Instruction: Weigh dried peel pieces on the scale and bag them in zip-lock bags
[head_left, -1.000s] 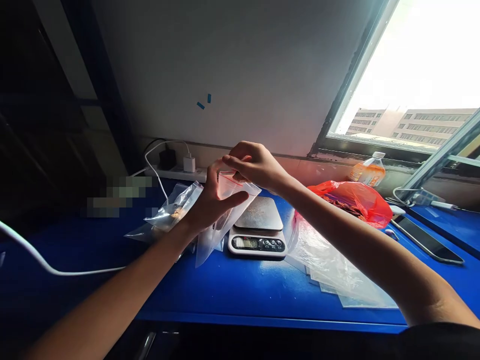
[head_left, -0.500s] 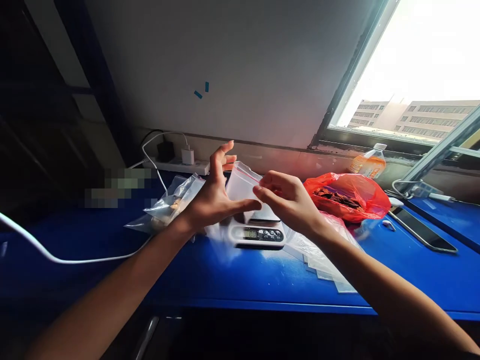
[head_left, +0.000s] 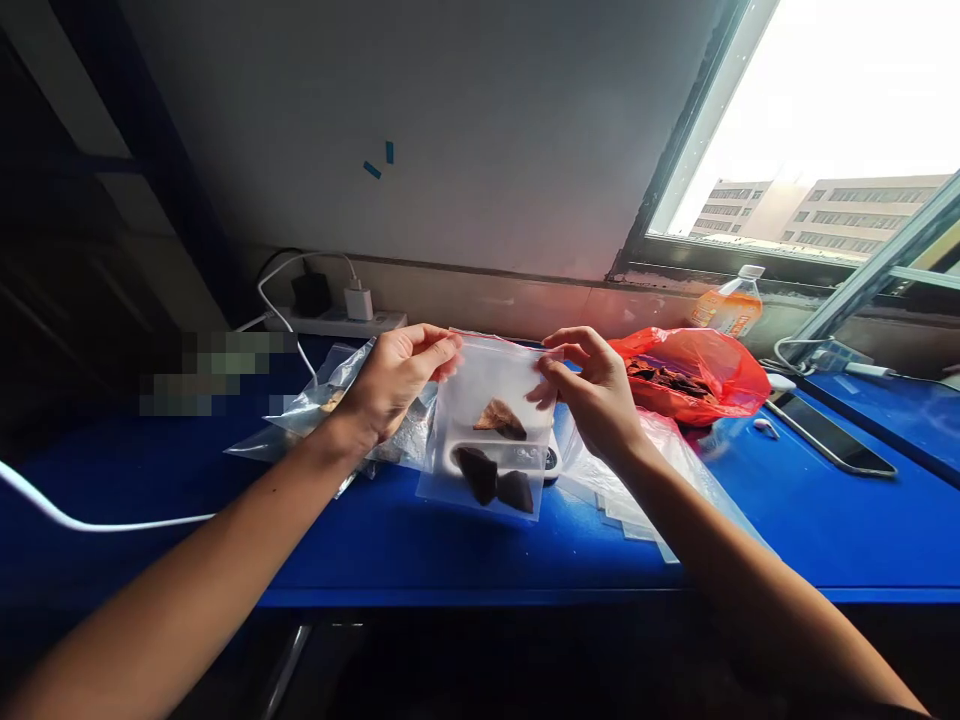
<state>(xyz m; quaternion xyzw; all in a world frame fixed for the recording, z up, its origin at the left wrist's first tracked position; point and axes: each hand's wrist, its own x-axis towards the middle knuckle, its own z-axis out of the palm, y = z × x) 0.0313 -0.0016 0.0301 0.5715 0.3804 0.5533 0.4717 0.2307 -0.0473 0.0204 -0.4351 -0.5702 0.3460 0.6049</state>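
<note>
A clear zip-lock bag (head_left: 491, 375) with a red line along its top hangs upright in front of me. Inside it lie three dark brown dried pieces (head_left: 477, 474). My left hand (head_left: 401, 385) is closed, pinching the bag's top left corner between thumb and fingers. At the top right corner, my right hand (head_left: 589, 385) grips the edge, its fingertips slightly blurred. Behind the bag stands a small white digital scale (head_left: 553, 462), mostly covered by it.
Right of the scale, empty clear bags (head_left: 637, 510) lie near a red plastic bag (head_left: 739, 375) of dark dried pieces. A phone (head_left: 832, 435), an earbud (head_left: 765, 428) and an orange drink bottle (head_left: 731, 305) are farther right. More filled clear bags (head_left: 300, 405) lie left; a white cable (head_left: 97, 522) crosses the blue table.
The bag has come lower and nearer, now facing me with the dark pieces showing in it. My left hand went from spread fingers to a pinch on its corner.
</note>
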